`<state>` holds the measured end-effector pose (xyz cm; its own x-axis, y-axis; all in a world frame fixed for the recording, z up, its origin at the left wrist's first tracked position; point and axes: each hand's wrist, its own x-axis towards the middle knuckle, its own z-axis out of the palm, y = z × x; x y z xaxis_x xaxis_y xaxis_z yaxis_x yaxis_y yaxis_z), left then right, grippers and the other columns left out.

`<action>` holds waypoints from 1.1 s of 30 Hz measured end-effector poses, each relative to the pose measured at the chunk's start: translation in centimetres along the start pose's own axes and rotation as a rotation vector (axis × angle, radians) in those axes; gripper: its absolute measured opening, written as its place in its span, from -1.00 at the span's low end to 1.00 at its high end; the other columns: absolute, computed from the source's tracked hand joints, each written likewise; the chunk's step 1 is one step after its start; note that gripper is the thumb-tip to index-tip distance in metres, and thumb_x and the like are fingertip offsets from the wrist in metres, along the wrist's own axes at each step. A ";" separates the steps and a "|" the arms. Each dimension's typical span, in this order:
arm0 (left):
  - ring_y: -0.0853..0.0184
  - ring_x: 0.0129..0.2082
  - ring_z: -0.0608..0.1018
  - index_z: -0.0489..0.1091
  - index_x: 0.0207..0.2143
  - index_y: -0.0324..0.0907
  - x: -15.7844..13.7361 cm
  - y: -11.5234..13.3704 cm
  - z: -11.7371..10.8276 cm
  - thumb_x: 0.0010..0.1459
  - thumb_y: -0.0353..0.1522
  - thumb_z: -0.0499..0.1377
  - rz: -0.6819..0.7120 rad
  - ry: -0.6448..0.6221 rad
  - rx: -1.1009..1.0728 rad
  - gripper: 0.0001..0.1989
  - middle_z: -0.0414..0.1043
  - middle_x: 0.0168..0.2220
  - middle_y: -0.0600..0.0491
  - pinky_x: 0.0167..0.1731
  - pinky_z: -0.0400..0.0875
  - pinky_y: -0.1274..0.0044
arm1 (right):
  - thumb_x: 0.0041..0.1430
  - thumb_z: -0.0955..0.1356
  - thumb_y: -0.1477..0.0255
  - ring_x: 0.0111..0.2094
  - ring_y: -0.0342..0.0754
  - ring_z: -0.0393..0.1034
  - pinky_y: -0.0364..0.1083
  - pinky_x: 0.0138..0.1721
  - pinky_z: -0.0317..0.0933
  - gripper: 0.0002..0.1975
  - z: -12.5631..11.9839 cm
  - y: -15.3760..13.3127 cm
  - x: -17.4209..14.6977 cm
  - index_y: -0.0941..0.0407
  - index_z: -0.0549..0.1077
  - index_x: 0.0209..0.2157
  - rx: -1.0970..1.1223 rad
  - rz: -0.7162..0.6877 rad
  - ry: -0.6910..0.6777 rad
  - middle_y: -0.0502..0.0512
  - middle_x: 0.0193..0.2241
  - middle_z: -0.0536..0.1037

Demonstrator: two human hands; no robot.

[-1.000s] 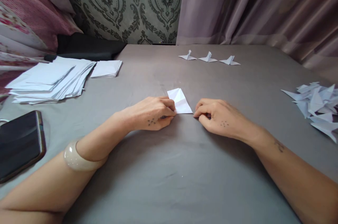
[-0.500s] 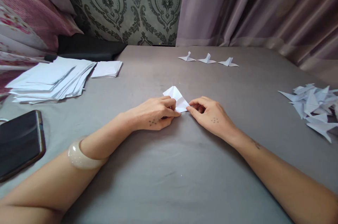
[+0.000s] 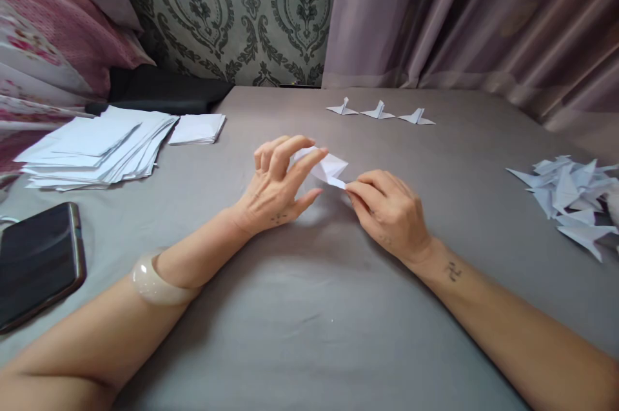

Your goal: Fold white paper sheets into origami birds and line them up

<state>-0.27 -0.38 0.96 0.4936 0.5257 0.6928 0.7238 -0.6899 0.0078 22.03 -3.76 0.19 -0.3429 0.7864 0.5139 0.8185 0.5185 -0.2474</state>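
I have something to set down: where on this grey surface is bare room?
Free: the surface between the forearms, and between the right hand and the folded-paper heap. Crowded: left side, with paper stacks and phone.

A second earlier, our left fingers (image 3: 305, 166) were curled over the folded paper (image 3: 334, 167); now we had spread them wide, the thumb (image 3: 307, 202) lifted clear of it, though we could not tell whether the other tips touched. Our right fingers (image 3: 363, 199) had gone from just beside its corner to pinching a narrow tip (image 3: 337, 183). The sheet had turned, and our right wrist (image 3: 432, 256) had rolled, showing its dark mark (image 3: 453, 271) more fully.
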 end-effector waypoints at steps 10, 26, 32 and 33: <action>0.25 -0.11 0.43 0.41 -0.39 -0.10 -0.2 0.1 0.0 0.24 -0.45 0.00 0.273 -0.319 -0.074 -0.77 0.53 -0.33 0.07 0.05 0.02 0.21 | 0.28 0.13 0.58 -0.39 -0.07 0.20 -0.05 -0.32 0.00 -0.66 -0.3 0.1 -0.4 0.09 0.49 -0.37 -0.260 -0.261 -0.166 0.11 -0.35 0.49; 0.29 -0.34 0.46 0.45 -0.46 -0.18 0.1 1.8 0.9 0.23 -0.34 0.02 -0.002 -0.346 -0.121 -0.72 0.50 -0.45 0.03 -0.07 0.11 0.26 | 0.26 0.25 0.35 -0.45 -0.16 0.30 -0.13 -0.43 0.08 -0.80 0.3 -0.9 -0.3 0.08 0.45 -0.36 0.026 0.219 -0.266 0.03 -0.31 0.47; 0.29 -0.36 0.45 0.42 -0.48 -0.19 0.5 2.0 1.6 0.15 -0.33 0.09 -0.133 -0.384 -0.150 -0.80 0.51 -0.42 0.02 -0.07 0.11 0.24 | 0.23 0.26 0.39 -0.44 -0.13 0.30 -0.12 -0.42 0.09 -0.86 0.8 -0.7 -0.1 0.11 0.38 -0.39 0.019 0.213 -0.245 0.05 -0.35 0.44; 0.28 -0.35 0.45 0.42 -0.47 -0.19 0.6 1.9 1.7 0.14 -0.32 0.10 -0.143 -0.394 -0.158 -0.81 0.51 -0.40 0.02 -0.07 0.10 0.24 | 0.22 0.26 0.40 -0.43 -0.12 0.30 -0.12 -0.42 0.10 -0.88 0.8 -0.7 -0.1 0.11 0.38 -0.37 0.028 0.215 -0.244 0.05 -0.35 0.44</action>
<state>2.21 -0.57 0.17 0.5620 0.7495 0.3498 0.7308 -0.6481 0.2145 21.14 -3.94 -0.35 -0.2670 0.9343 0.2361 0.8723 0.3384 -0.3529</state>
